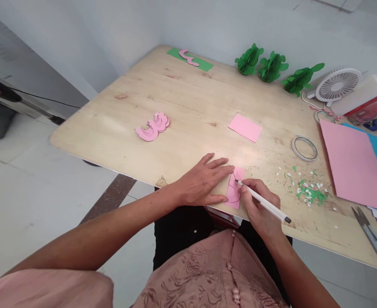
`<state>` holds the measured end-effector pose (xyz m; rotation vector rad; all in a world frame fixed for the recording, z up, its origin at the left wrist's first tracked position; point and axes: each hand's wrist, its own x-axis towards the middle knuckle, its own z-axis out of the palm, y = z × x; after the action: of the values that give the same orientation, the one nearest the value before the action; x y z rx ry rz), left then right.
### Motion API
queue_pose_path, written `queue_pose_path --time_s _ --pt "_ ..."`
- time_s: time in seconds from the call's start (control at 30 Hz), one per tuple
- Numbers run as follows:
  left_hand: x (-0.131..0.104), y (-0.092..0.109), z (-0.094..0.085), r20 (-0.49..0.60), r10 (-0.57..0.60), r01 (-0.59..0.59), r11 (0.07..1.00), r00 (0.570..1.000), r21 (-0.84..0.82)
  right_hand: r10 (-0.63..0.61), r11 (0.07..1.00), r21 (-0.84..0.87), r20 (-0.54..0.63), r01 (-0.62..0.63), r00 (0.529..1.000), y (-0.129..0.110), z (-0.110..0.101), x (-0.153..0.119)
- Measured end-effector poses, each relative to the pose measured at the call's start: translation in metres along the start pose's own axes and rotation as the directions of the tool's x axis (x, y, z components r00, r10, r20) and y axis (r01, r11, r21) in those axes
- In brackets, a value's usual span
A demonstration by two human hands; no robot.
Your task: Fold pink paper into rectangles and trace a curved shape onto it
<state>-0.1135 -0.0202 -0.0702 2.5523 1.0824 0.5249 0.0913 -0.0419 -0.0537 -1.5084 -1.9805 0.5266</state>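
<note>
A small pink paper piece (235,197) lies at the table's front edge, with a curved outline drawn on it in dark line. My left hand (204,179) rests flat beside it, fingers spread, a fingertip and the thumb touching its left side. In my right hand (261,205) is a white pen (267,204) with a dark end cap, its tip on the pink paper. Farther up the table lies a pink rectangular paper stack (245,127). To the left sits a pile of pink scalloped paper cutouts (153,127).
Green paper figures (269,67) stand along the wall beside a small white fan (337,87). At right are a tape roll (304,148), green and white scraps (312,192), large pink sheets (357,164) and scissors (369,234). A green strip (204,65) lies at the back left.
</note>
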Motion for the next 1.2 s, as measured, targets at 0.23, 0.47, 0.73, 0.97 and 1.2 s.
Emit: queue_pose_path --time_s 0.23,0.47,0.73,0.97,1.2 --pt "0.0 0.0 -0.001 -0.003 0.0 -0.001 1.0 1.0 -0.005 0.01 1.0 -0.013 0.016 -0.009 1.0 -0.001 -0.001 0.0" --pt "0.0 0.0 -0.001 -0.002 0.0 0.0 1.0 1.0 0.014 0.114 0.986 0.122 0.04 -0.118 0.993 -0.004 -0.004 0.005" --pt "0.0 0.0 0.0 -0.003 0.002 -0.002 1.0 1.0 0.019 0.134 0.951 0.262 0.126 -0.164 0.983 -0.004 -0.002 0.011" --pt "0.001 0.0 0.0 0.002 0.001 -0.001 1.0 1.0 0.008 0.142 0.951 0.253 0.15 -0.177 0.978 -0.007 -0.002 0.013" --pt "0.001 -0.001 0.0 -0.005 0.002 -0.002 1.0 1.0 -0.004 0.138 0.958 0.228 0.158 -0.173 0.978 -0.005 -0.002 0.013"
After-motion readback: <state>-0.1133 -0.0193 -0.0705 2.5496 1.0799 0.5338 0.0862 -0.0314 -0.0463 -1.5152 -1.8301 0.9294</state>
